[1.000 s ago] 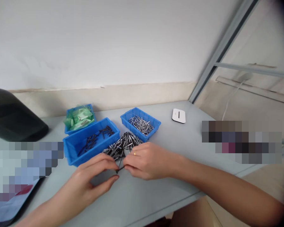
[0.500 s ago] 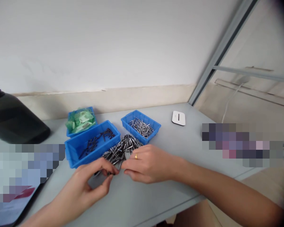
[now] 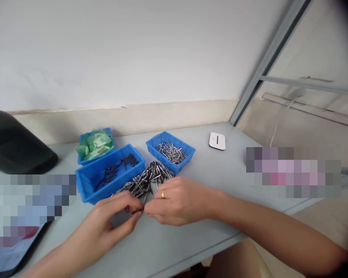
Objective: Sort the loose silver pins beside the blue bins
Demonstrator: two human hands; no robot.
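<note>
My left hand [image 3: 116, 216] is closed in a pinch on a thin dark metal pin [image 3: 137, 211], mostly hidden by the fingers. Against the pin's other end, my right hand [image 3: 174, 202], with a ring on one finger, has its fingertips pressed together; what they hold is hidden. Just beyond both hands, a heap of thin silver and dark metal pins [image 3: 143, 180] lies on the grey table [image 3: 188, 247]. A long blue bin [image 3: 85, 183] with dark pins stands left of the heap. Another blue bin [image 3: 187, 159] behind it holds shiny silver pins.
Green plastic packets [image 3: 97, 143] fill a small blue bin at the back left. A dark bottle [image 3: 20, 146] is at the far left. The white flat device [image 3: 217, 141] lies at the back right. A metal frame post [image 3: 249, 96] rises by the wall.
My right fingertips have moved left to meet the left hand's fingertips at the dark pin. The whole view has shifted slightly.
</note>
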